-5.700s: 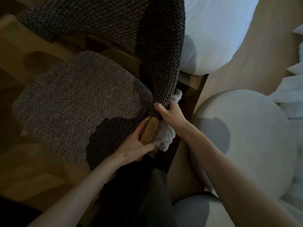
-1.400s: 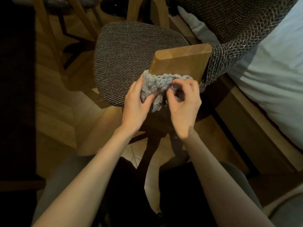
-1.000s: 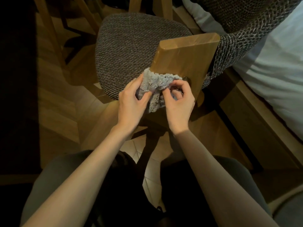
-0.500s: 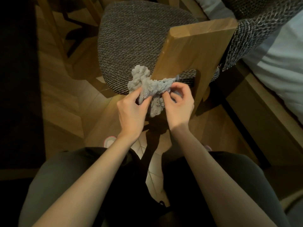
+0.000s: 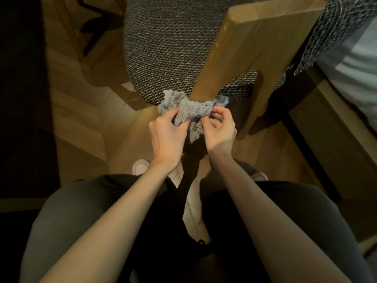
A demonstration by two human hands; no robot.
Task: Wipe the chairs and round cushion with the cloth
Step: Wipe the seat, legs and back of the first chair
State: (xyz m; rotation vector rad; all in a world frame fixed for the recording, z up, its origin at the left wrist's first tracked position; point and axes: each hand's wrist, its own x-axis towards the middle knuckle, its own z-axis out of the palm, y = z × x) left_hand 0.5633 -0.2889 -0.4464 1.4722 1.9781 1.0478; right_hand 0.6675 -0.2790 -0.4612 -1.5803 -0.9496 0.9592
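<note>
The fluffy gray cloth [image 5: 193,110] is in the middle of the frame, looped round the chair's wooden post [image 5: 244,48], just below the seat [image 5: 169,48]. The left hand [image 5: 167,135] and right hand [image 5: 221,131] each pinch one end with curled fingers [image 5: 219,112]. If one pinch is loose, the cloth may slip off and fall to the floor [image 5: 81,111].

Grey cloth [image 5: 191,109]; chair [image 5: 173,48] grey-woven (tan wood).

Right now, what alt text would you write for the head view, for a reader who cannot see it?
Seen from above, a person's left hand and right hand pinch a fluffy grey cloth against the lower part of a chair's wooden leg. The woven grey seat lies behind it, above a wooden floor.
</note>
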